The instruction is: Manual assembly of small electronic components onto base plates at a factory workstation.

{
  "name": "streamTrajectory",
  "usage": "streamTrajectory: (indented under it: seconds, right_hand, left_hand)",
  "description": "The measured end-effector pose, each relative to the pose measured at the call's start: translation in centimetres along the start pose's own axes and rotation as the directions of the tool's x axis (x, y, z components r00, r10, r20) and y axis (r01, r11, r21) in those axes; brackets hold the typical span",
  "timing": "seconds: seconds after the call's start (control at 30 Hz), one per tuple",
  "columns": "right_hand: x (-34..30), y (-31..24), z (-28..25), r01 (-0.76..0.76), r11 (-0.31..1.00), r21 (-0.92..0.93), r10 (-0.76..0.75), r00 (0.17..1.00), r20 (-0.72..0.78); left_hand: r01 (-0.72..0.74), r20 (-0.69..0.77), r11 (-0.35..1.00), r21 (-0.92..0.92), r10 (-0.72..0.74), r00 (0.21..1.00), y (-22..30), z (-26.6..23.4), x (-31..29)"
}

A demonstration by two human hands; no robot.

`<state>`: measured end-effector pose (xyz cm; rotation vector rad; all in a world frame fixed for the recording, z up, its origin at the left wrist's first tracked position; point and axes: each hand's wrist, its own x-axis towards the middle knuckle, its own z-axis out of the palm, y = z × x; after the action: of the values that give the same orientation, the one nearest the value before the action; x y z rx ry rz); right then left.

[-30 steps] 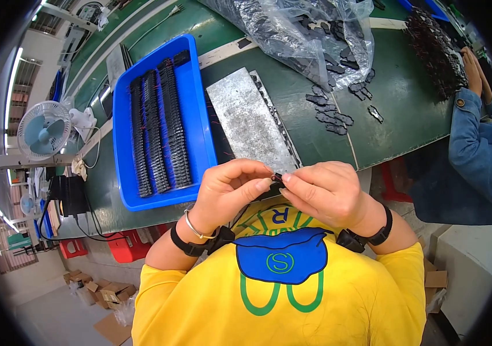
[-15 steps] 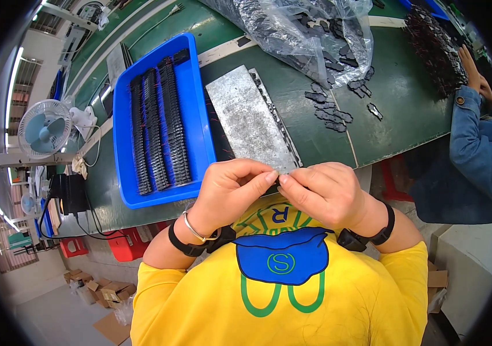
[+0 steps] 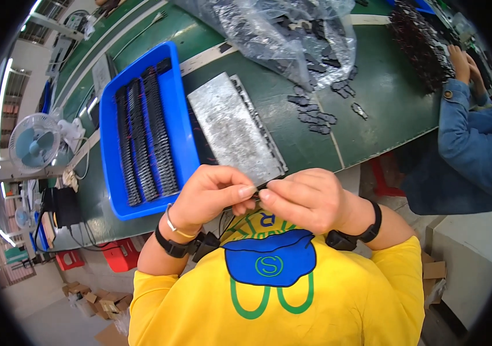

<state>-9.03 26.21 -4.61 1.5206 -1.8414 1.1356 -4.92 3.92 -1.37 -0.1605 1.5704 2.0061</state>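
At the near edge of the table, my left hand (image 3: 218, 190) and my right hand (image 3: 309, 199) meet fingertip to fingertip, both closed in a pinch. Between them is a small black part (image 3: 258, 194), mostly covered by the fingers, so its exact kind cannot be made out. Just beyond my hands lies a grey metal plate (image 3: 231, 124) with a worn, mottled surface, and dark pieces show along its right edge. To the left of it a blue tray (image 3: 106, 155) holds rows of black parts (image 3: 136, 138) with thin red wires.
An open clear plastic bag (image 3: 292, 46) of black pieces lies at the back, with loose black pieces (image 3: 315, 118) in front. A co-worker's hands (image 3: 462, 63) are by a dark wired bundle (image 3: 422, 46) at right. A small fan (image 3: 34, 143) stands at left.
My view has shifted slightly, so the table things sit further left. Both hands have drawn a little closer to my body, still pinched together on the small black part.
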Motion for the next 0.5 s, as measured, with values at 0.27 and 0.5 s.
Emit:
streamTrajectory:
  seconds: [0.27, 0.5]
  right_hand:
    - [0.9, 0.2, -0.8, -0.160, 0.977, 0.139, 0.167, 0.985, -0.038]
    - [-2.4, 4.1, -6.7, -0.591, 0.774, -0.228, 0.590, 0.803, -0.082]
  left_hand:
    - [-0.115, -0.019, 0.993, -0.004, 0.115, 0.993, -0.4, -0.3, 0.0]
    - [-0.243, -0.069, 0.969, -0.052, 0.240, 0.968, -0.3, -1.1, -1.5]
